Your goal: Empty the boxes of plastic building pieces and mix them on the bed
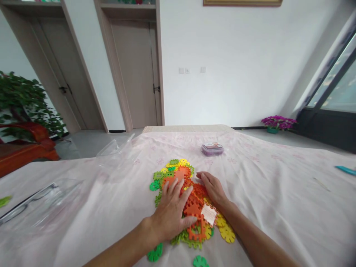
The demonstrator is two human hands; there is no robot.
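Observation:
A loose pile of plastic interlocking building pieces (194, 210) lies before me, with orange square ones on top and green and yellow ones around them. My left hand (174, 211) rests palm down on the pile's left side, fingers spread. Along the right edge, my right hand (213, 189) lies on its side against the orange pieces, fingers extended. Neither hand grips a piece. A white square piece (209, 214) sits near my right wrist. Yellow flower-shaped discs (227, 234) lie beside my right forearm. A green disc (155, 253) is below my left wrist.
The bed-like surface has a pale floral cloth (267, 193). Beyond the pile stands a clear box with purple contents (213, 148). Crumpled clear plastic (116, 152) and eyeglasses (30, 202) lie left. A blue object (345, 170) is far right. A red wooden chair (30, 144) stands left.

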